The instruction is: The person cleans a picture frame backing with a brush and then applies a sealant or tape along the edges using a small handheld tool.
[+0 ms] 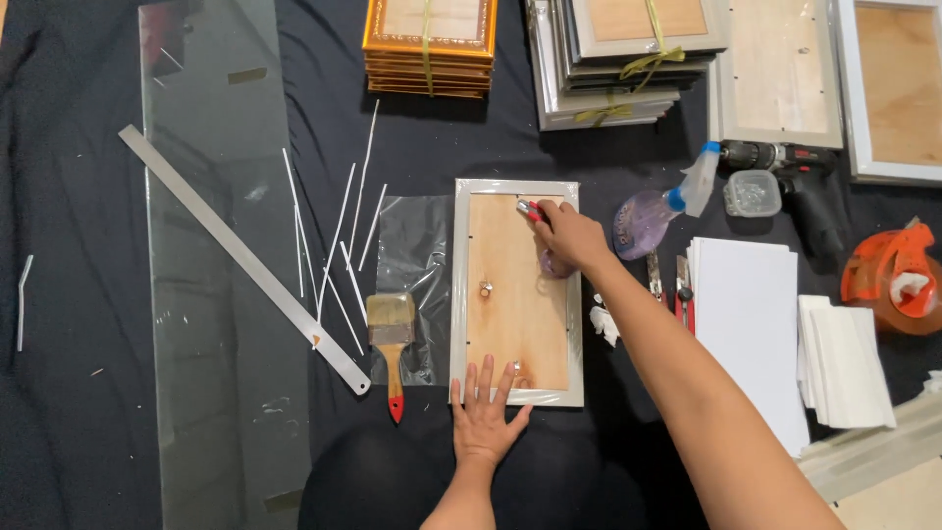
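Note:
A silver picture frame [459, 294] lies face down on the dark cloth, its plywood backing [510, 304] facing up. My left hand [487, 417] lies flat with fingers spread on the frame's near edge. My right hand [569, 238] reaches to the frame's far right corner and grips a small red and silver tool [531, 210] whose tip touches the backing there.
A paintbrush [391, 339] and clear plastic sheet [416, 255] lie left of the frame. Further left are thin white strips [337, 240], a metal ruler [240, 255] and a glass pane [211, 294]. Right: spray bottle [648, 216], drill [795, 172], white sheets [748, 324], tape dispenser [898, 280]. Frame stacks [428, 44] behind.

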